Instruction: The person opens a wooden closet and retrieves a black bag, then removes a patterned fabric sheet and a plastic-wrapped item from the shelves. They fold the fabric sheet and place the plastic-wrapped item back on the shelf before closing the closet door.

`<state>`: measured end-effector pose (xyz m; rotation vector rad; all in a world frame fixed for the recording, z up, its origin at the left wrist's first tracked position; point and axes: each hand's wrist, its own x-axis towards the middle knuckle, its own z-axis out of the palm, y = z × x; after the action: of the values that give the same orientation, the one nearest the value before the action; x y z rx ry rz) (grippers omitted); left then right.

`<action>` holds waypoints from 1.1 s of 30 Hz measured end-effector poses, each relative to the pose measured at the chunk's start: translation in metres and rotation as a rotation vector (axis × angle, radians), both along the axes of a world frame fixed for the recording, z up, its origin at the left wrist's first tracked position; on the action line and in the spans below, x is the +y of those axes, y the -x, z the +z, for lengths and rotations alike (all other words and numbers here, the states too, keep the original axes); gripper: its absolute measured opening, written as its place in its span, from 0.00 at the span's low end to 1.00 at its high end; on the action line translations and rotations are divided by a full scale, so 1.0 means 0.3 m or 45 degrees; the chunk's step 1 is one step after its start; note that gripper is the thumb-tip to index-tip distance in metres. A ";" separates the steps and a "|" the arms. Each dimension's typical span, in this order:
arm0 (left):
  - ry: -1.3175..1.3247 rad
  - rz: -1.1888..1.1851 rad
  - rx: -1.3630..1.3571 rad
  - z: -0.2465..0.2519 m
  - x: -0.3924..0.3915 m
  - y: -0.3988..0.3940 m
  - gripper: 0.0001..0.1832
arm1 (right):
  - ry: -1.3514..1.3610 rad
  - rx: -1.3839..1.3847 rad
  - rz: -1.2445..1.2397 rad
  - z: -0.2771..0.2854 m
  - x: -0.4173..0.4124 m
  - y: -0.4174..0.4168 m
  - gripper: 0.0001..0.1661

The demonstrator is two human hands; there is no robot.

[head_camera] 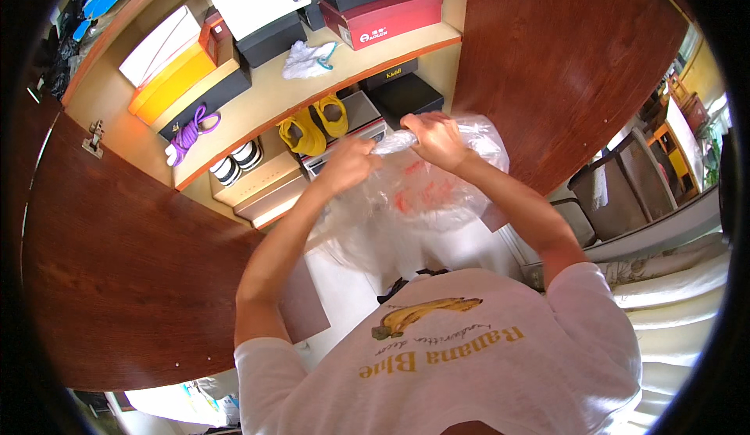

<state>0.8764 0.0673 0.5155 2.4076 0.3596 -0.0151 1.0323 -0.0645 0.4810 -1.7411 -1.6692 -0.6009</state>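
A clear plastic bag with red print hangs before me, its body blurred. My left hand grips one end of the bag's bunched rim. Closed around the other end of that rim is my right hand, with part of the bag bulging out behind it. The stretch between my fists is twisted into a short rope. Whether anything is inside the bag I cannot tell. Just beyond my left hand, a pair of yellow shoes sits on a grey shoe box on the lower shelf.
Wooden cabinet doors stand open at left and right. The upper shelf bears several shoe boxes, a purple rope bundle and a white cloth. Black-and-white shoes rest below. A chair is at right.
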 end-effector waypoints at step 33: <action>-0.756 0.275 -0.066 -0.180 0.052 0.238 0.16 | 0.533 1.378 0.090 -0.106 0.022 0.171 0.03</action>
<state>0.8051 0.0829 0.4614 2.9259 0.6744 0.2885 0.9810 -0.0580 0.4493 -1.7485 -1.0634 0.6957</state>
